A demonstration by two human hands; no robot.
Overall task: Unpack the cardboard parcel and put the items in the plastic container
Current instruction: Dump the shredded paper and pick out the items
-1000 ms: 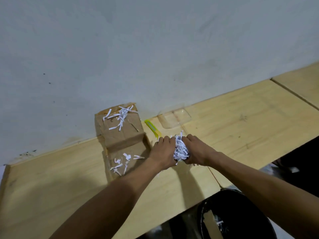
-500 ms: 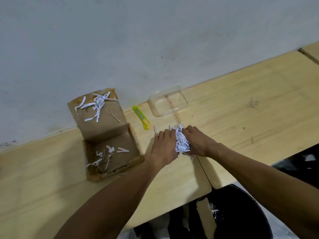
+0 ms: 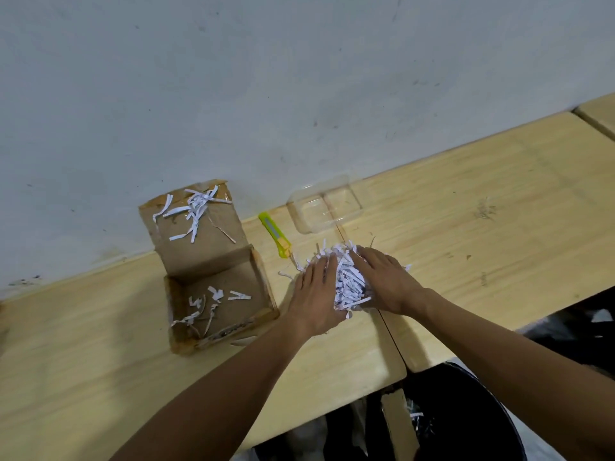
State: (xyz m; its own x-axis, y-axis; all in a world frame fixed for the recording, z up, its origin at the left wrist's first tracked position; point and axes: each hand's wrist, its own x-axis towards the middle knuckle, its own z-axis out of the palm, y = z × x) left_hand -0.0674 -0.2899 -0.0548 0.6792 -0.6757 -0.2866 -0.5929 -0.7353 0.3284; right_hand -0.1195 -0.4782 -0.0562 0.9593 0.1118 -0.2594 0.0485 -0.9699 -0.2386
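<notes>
A heap of white shredded paper (image 3: 347, 281) lies on the wooden table (image 3: 466, 227). My left hand (image 3: 316, 291) and my right hand (image 3: 382, 281) press against it from both sides, fingers cupped around it. Whatever is inside the heap is hidden. To the left stands the open cardboard parcel (image 3: 263, 287), its lid flap leaning back against the wall, with a few paper strips stuck inside and on the flap. The clear plastic container (image 3: 324, 207) sits empty by the wall, just beyond my hands.
A yellow-green box cutter (image 3: 274, 234) lies between the parcel and the container. A black waste bin (image 3: 466, 420) with cardboard scraps stands below the table's front edge. A seam (image 3: 392, 337) splits the tabletop under my right hand. The grey wall (image 3: 299, 94) runs behind.
The view has swung right, so the parcel now sits further left. My fingers have spread flatter around the paper heap, which looks looser and wider on the table.
</notes>
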